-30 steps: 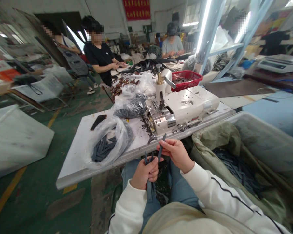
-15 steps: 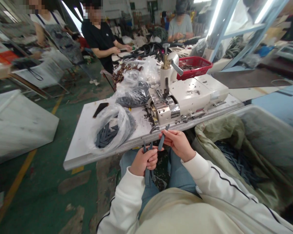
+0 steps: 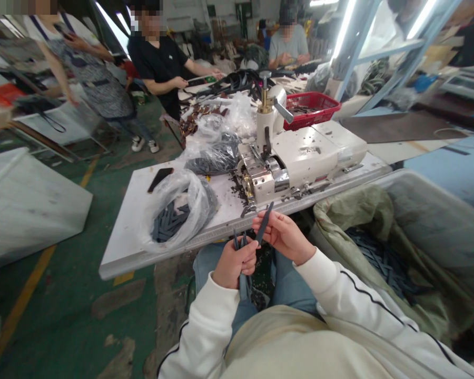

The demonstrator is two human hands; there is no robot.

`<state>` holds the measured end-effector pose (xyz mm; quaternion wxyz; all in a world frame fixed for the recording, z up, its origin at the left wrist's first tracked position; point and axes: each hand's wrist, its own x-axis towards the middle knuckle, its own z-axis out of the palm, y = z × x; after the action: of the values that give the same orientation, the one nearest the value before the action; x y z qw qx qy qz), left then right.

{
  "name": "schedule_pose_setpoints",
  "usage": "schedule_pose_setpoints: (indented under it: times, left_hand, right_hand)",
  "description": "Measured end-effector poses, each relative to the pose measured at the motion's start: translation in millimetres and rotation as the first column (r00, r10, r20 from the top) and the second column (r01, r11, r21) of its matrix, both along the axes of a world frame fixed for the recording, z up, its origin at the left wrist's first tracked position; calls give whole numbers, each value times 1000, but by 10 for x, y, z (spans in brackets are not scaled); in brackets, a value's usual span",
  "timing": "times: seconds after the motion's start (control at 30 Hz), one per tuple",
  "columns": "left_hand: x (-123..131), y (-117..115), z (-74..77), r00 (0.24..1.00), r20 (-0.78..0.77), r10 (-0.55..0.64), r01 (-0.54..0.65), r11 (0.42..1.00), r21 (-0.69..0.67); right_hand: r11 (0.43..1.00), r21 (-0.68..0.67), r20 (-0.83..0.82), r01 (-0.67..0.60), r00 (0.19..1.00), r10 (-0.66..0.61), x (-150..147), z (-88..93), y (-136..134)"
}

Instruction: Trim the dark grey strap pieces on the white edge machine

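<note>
My left hand (image 3: 237, 261) is closed round a small bunch of blue-grey strips (image 3: 245, 287), whose ends stick out above and below the fist. One single blue-grey strip (image 3: 265, 225) slants upward between both hands. My right hand (image 3: 286, 235) pinches it between thumb and fingers, while its lower end meets the left fingertips. Just beyond my hands, at the table edge, stands a white skiving-type machine (image 3: 274, 173) with a metal front and a lever on top. An open clear plastic bag (image 3: 199, 210) with similar strips lies left of it.
On the white table (image 3: 122, 231) lie a dark phone-like slab (image 3: 160, 180), another filled plastic bag (image 3: 213, 152), a red basket (image 3: 312, 109) and dark scraps. A green sack (image 3: 332, 221) of strips sits at my right. Several people work beyond the table.
The single strip has turned more upright and shows more of its length between my hands. My right fingers have opened a little along it. A person in an apron at the left has shifted.
</note>
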<state>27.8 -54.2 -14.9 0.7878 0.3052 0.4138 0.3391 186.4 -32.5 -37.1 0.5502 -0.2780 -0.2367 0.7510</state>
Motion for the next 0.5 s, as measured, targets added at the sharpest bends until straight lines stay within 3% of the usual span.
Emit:
schedule_pose_setpoints:
  times: [0.2, 0.5]
  left_hand:
    - [-7, -34, 56, 999, -47, -2, 4, 999, 41]
    - [2, -11, 11, 998, -33, -50, 50, 998, 24]
  right_hand:
    - [1000, -21, 2, -13, 1000, 13, -13, -27, 5]
    - [1000, -25, -10, 7, 1000, -7, 24, -35, 31]
